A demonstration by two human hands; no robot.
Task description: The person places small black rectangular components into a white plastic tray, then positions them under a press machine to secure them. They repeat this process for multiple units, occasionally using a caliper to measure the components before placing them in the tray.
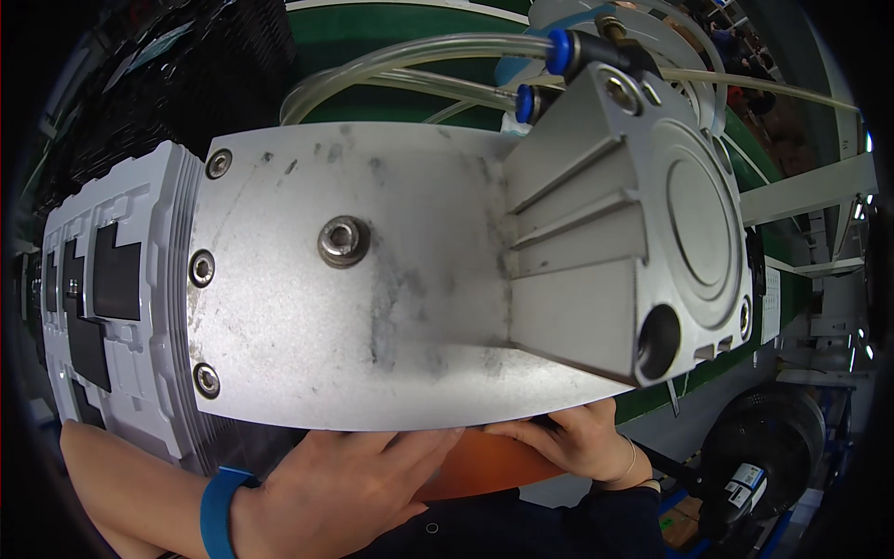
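Observation:
A thick silver metal plate (279, 326) with socket-head bolts fills the middle of the view, joined on its right to a finned air cylinder (689, 224). Below the plate's near edge, my left hand (335, 484) has its fingers bent close together, their tips hidden beneath the plate. To its right, my right hand (582, 443) is closed, thumb pointing left, its fingertips also under that edge. Whatever either hand grips is covered by the plate. Between the hands shows a smooth orange surface (498, 463), whose kind I cannot make out.
Clear air hoses (419, 48) with blue fittings run from the cylinder across the back. Stacked white plastic trays (154, 200) stand at the left, before black crates (205, 84). A green work surface (372, 102) lies behind. At the lower right is a black round chair (764, 447).

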